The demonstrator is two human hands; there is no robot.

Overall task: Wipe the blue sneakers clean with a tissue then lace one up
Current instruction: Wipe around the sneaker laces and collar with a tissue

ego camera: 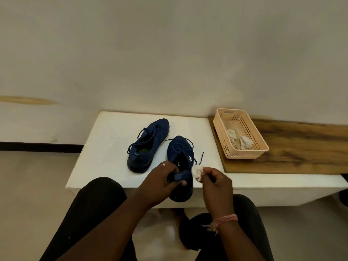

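1. Plain pale wall backs a white desk (105,147); a wooden board (301,147) lies along the desk's right end, and a peach basket (263,146) stands on the board's near-left part with crumpled tissues (240,141) inside.

2. Head view, the task's things: two blue sneakers. The far sneaker (148,144) sits flat near the desk's middle, laces loose. The near sneaker (181,166) lies at the front edge, its heel overhanging that edge toward the person's knees; its lace ends trail on the desk to its right.

3. Left hand (160,183): fingers and thumb curled round the near sneaker's heel collar, gripping it firmly. A ring shows on one finger.

4. Right hand (216,182): fingertips pinched on a small white tissue (196,172), which touches the sneaker's right side near the collar. The other fingers are curled in; the hand is closed on the tissue.

5. Judged step: wiping the near sneaker's outer side, so the task looks to be in its wiping part, lacing not yet begun.

6. To do it well:
   - keep the left hand's hold steady so the overhanging heel does not tip off the front edge;
   - wipe in short strokes from collar toward toe, turning the tissue to a fresh face as it soils;
   - press lightly, since thin tissue will likely shred on knit fabric;
   - keep the loose laces out of the stroke.
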